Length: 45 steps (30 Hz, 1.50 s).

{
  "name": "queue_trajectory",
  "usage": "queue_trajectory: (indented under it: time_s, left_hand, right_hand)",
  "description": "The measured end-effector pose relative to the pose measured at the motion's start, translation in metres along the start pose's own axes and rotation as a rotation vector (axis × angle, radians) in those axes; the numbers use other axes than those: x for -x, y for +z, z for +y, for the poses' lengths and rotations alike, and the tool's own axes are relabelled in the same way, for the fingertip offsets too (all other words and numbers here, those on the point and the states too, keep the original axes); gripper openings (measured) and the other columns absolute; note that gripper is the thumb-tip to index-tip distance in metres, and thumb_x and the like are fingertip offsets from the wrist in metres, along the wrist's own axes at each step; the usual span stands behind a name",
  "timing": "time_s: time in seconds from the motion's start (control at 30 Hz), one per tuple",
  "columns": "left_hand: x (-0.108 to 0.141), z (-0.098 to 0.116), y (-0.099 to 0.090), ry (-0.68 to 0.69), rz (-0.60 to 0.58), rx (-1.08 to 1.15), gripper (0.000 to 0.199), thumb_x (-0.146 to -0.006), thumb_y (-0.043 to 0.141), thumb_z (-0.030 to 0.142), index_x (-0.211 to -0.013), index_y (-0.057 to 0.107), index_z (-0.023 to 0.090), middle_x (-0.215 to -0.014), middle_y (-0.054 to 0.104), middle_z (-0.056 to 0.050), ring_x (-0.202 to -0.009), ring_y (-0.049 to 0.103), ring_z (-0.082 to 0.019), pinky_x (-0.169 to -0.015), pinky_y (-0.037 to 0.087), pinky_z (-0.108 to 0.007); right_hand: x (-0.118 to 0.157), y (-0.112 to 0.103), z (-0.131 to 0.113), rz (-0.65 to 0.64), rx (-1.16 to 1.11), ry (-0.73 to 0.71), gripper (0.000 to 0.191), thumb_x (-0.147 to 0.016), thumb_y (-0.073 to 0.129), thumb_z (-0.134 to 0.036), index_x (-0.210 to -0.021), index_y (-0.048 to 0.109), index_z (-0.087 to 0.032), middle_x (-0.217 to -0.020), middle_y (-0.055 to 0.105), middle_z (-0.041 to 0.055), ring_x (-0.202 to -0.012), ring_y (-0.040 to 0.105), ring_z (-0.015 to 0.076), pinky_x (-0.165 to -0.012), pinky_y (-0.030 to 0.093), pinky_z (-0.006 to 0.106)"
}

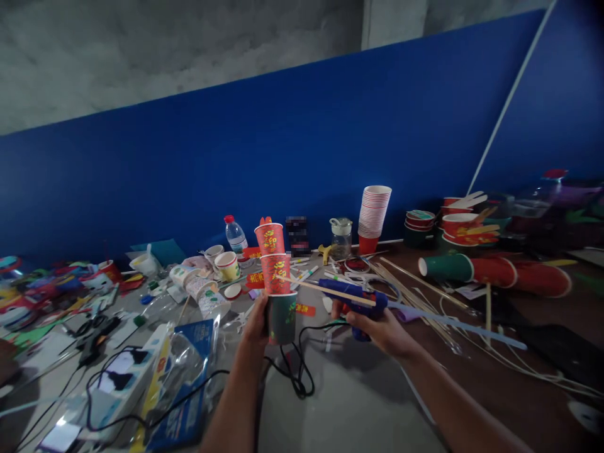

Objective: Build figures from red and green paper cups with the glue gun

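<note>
My left hand (pixel 255 324) is closed round the green paper cup (pixel 283 318) at the base of an upright tower. Two red paper cups (pixel 275 274) with yellow print stand above it, and red pieces stick out at the side and top. In my right hand (pixel 382 328) is a blue hot glue gun (pixel 353 297), its nozzle pointing left towards the cups. A long translucent glue stick (pixel 467 326) juts from the gun's rear. A thin wooden stick (pixel 330 291) crosses in front of the gun and reaches the red cups; what holds it is unclear.
Behind stand a water bottle (pixel 234 233), a glass jar (pixel 340 238) and a tall cup stack (pixel 375 217). At right lies a joined row of cups (pixel 495 274). A power strip (pixel 129 371) with black cables (pixel 297 380) occupies the front left.
</note>
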<state>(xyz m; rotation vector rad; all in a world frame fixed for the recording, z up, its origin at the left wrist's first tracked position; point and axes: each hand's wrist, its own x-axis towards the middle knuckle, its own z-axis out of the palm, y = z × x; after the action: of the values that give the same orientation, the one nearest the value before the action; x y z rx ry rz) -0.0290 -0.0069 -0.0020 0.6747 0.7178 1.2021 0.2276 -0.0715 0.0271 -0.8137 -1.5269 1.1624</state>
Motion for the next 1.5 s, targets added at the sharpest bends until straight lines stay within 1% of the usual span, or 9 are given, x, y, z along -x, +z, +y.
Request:
queue_trajectory:
  time_s: [0.1,0.3,0.43,0.57,0.7,0.93,1.1,1.33,1.5]
  left_hand:
    - [-0.001,-0.003,-0.003,0.047,-0.053,-0.028,0.05,-0.066,0.074,0.051,-0.094,0.068,0.01,-0.087,0.074,-0.011,-0.078,0.07,-0.025,-0.069,0.056,-0.033]
    - [-0.006,-0.001,-0.008,0.022,-0.047,0.039,0.048,-0.073,0.069,0.051,-0.101,0.066,0.012,-0.082,0.074,-0.007,-0.07,0.07,-0.021,-0.067,0.057,-0.03]
    - [-0.007,0.004,-0.01,0.015,-0.123,0.086,0.053,-0.074,0.065,0.057,-0.103,0.066,0.012,-0.083,0.074,-0.009,-0.071,0.071,-0.022,-0.065,0.057,-0.03]
    - [-0.008,0.006,-0.012,0.016,-0.128,0.105,0.054,-0.073,0.065,0.058,-0.1,0.067,0.012,-0.084,0.074,-0.01,-0.07,0.071,-0.022,-0.065,0.057,-0.03]
    - [-0.007,0.002,-0.011,0.039,-0.136,0.076,0.055,-0.071,0.069,0.055,-0.107,0.066,0.014,-0.092,0.074,-0.009,-0.084,0.071,-0.025,-0.075,0.056,-0.034]
    - [0.0,-0.006,0.001,0.072,-0.227,-0.123,0.058,-0.068,0.069,0.058,-0.104,0.069,0.012,-0.101,0.072,-0.013,-0.102,0.065,-0.032,-0.087,0.052,-0.04]
    - [0.002,-0.008,0.003,0.11,-0.256,-0.21,0.054,-0.07,0.068,0.057,-0.1,0.07,0.012,-0.098,0.073,-0.014,-0.103,0.064,-0.034,-0.091,0.049,-0.044]
    - [0.0,-0.012,-0.002,0.117,-0.297,-0.259,0.05,-0.071,0.068,0.055,-0.101,0.07,0.015,-0.096,0.073,-0.012,-0.101,0.065,-0.031,-0.093,0.048,-0.042]
    - [-0.001,-0.012,-0.004,0.121,-0.249,-0.235,0.044,-0.071,0.071,0.047,-0.101,0.07,0.015,-0.098,0.073,-0.012,-0.101,0.066,-0.03,-0.093,0.048,-0.04]
  right_hand:
    - [-0.001,-0.006,0.003,0.048,-0.089,-0.046,0.033,-0.082,0.061,-0.05,-0.09,0.067,-0.019,-0.089,0.069,0.007,-0.081,0.061,0.0199,-0.076,0.048,0.033]
    - [0.001,-0.008,0.004,0.033,-0.121,-0.051,0.034,-0.08,0.063,-0.05,-0.091,0.067,-0.018,-0.09,0.069,0.0069,-0.086,0.062,0.0211,-0.078,0.046,0.034]
    - [0.001,-0.007,0.003,0.067,-0.131,-0.039,0.035,-0.079,0.063,-0.051,-0.09,0.068,-0.018,-0.09,0.068,0.0076,-0.086,0.06,0.0214,-0.076,0.045,0.033]
    - [-0.002,-0.011,0.005,0.105,-0.224,-0.06,0.04,-0.076,0.062,-0.056,-0.087,0.068,-0.018,-0.079,0.067,0.0077,-0.082,0.059,0.0229,-0.068,0.045,0.032]
    - [-0.004,-0.01,0.0,0.124,-0.203,-0.061,0.038,-0.077,0.061,-0.056,-0.08,0.067,-0.018,-0.075,0.066,0.0064,-0.078,0.058,0.0213,-0.07,0.043,0.032]
    - [-0.002,0.003,-0.014,0.012,-0.086,-0.056,0.037,-0.078,0.06,-0.055,-0.076,0.064,-0.019,-0.073,0.063,0.0042,-0.072,0.057,0.0181,-0.07,0.043,0.031]
    - [-0.003,0.011,-0.016,-0.003,-0.072,0.034,0.037,-0.074,0.064,-0.054,-0.069,0.061,-0.018,-0.068,0.059,0.0025,-0.064,0.052,0.0146,-0.062,0.042,0.028]
    - [-0.002,0.014,-0.003,0.066,-0.026,0.133,0.035,-0.07,0.069,-0.052,-0.069,0.062,-0.017,-0.067,0.059,0.0023,-0.062,0.05,0.0131,-0.056,0.041,0.026]
    - [0.0,0.015,0.001,0.115,-0.031,0.249,0.031,-0.067,0.073,-0.046,-0.075,0.066,-0.017,-0.063,0.06,0.0006,-0.056,0.046,0.0113,-0.05,0.037,0.024]
